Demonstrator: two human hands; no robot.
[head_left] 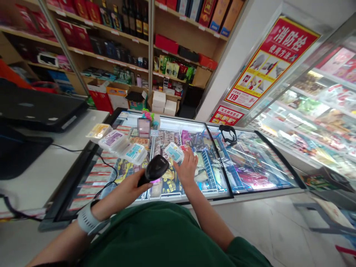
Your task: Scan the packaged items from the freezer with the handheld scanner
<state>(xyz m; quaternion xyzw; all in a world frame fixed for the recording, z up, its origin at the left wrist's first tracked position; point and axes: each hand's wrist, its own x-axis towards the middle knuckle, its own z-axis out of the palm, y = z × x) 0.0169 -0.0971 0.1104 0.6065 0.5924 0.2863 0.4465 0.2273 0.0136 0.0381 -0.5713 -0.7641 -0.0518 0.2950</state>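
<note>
Wrapped round the handle of a black barcode scanner (157, 167) is my left hand (139, 183), with a light watch band on its wrist. The scanner's head points toward a small clear package with a blue-and-white label (174, 152). My right hand (187, 165) holds that package by its right side, above the glass freezer top. To the left of the scanner, a blue-labelled package (135, 152), a purple-labelled package (111, 139) and a yellow-labelled package (99, 131) lie in a row.
The glass-topped freezer (233, 197) holds bagged goods. A black stand-like object (228, 134) rests on its glass. Black cables (107, 163) run over its left part beside the counter (33, 163). Cardboard boxes (118, 98) and shelves are behind; a wall pillar (222, 55) is right.
</note>
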